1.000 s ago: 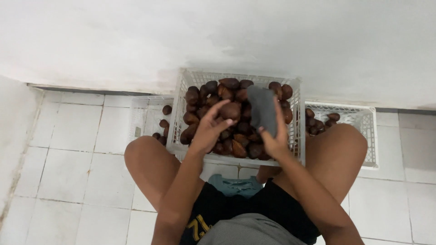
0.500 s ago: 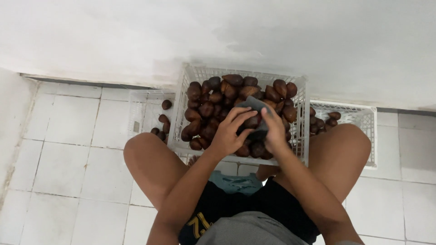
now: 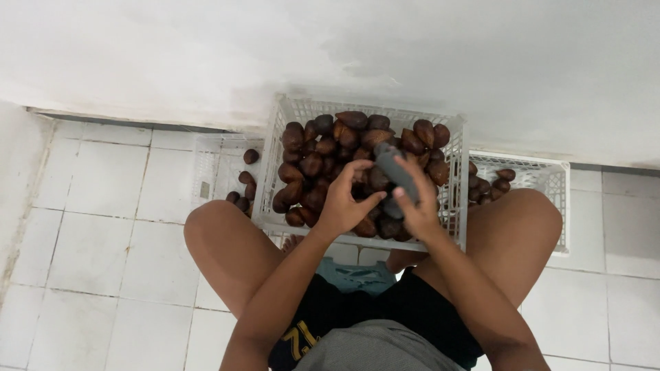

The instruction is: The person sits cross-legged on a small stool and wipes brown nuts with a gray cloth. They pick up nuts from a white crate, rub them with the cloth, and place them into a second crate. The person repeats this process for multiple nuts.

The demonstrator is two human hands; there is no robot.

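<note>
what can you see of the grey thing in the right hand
The grey thing is a flat, oblong, dull dark-grey object; its material and kind cannot be told. It sits tilted, upper end toward the wall, above the heap of brown scaly fruit in the white plastic crate. The right hand grips its lower part, fingers wrapped around it. The left hand is beside it over the fruit; whether it touches the grey thing is unclear.

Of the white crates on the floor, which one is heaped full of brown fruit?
The middle crate between the knees, under both hands; the left and right crates hold only a few.
</note>
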